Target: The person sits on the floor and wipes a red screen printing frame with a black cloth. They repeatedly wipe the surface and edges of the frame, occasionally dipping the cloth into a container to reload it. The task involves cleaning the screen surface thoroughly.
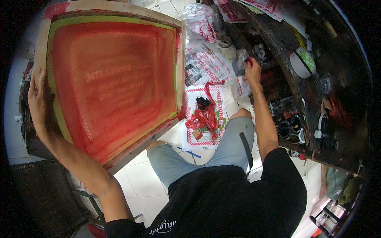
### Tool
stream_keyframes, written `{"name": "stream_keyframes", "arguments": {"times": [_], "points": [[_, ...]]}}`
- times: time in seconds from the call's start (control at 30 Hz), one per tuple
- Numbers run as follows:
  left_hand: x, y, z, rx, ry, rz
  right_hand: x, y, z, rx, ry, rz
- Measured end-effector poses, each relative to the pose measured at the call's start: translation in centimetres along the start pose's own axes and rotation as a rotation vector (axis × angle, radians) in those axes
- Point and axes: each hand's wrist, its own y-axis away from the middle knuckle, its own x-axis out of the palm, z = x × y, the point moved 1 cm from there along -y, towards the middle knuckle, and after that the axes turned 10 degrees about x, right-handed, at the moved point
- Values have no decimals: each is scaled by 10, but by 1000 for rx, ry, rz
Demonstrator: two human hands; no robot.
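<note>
A large screen-printing frame (179, 67) with a wooden border and red-stained mesh stands tilted at my left. My left hand (39, 93) is closed on its left edge, with the thumb side partly hidden. My right hand (253, 72) reaches out to the far right, its fingers closed together. A small dark bit shows at its fingertips, too small to name. Just beside that hand stands a pale box or paper bundle (240, 59) near the shelf.
Red-stained plastic scraps (206, 119) and a black crumpled piece (203, 103) lie on printed paper on the tiled floor. A dark shelf unit (289, 75) with jars and a white bowl (303, 60) runs along the right. Plastic bags (200, 22) lie at the back.
</note>
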Motion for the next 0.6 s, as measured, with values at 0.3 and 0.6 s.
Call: {"name": "stream_keyframes", "arguments": {"times": [0.3, 0.6], "points": [[18, -4, -32, -69, 15, -34, 43, -51, -73, -216, 513, 64], [29, -8, -48, -117, -3, -54, 48, -54, -71, -153, 492, 109]]}}
